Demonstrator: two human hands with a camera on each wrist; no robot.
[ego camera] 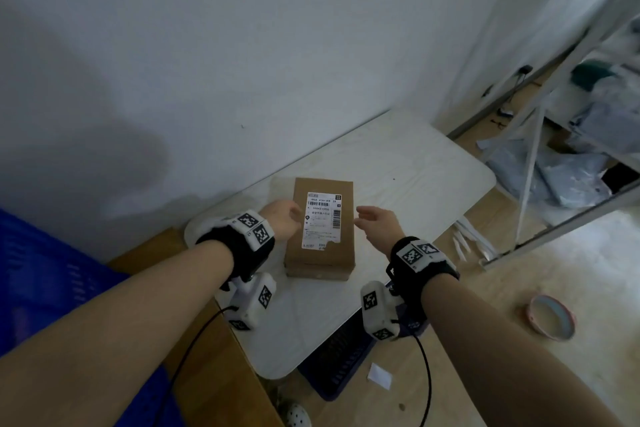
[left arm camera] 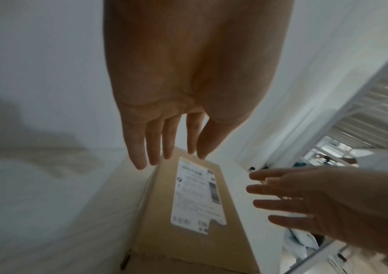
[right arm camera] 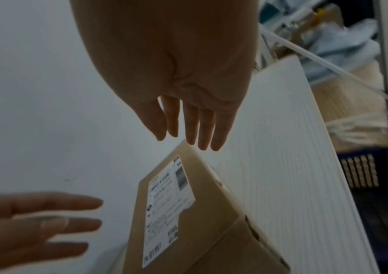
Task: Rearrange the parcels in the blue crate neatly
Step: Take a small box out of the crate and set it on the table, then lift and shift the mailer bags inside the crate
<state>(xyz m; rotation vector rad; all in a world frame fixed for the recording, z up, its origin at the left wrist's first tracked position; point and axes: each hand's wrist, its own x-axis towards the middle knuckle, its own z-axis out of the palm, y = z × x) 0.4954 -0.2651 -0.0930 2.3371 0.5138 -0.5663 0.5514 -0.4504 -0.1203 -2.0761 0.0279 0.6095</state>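
A white tabletop (ego camera: 408, 163) against the wall carries one brown cardboard parcel (ego camera: 320, 255), lying flat with a single white shipping label (ego camera: 321, 220) facing up. Part of one blue crate (ego camera: 41, 274) shows at the left edge of the head view, and a dark blue basket (right arm camera: 385, 185) sits below the tabletop's near edge. Two hands flank the parcel. The left hand (ego camera: 281, 218) is spread with fingers straight, at the parcel's left edge; whether it touches cannot be told. The right hand (ego camera: 379, 222) is likewise spread, fingers straight, just beside the right edge and holding nothing.
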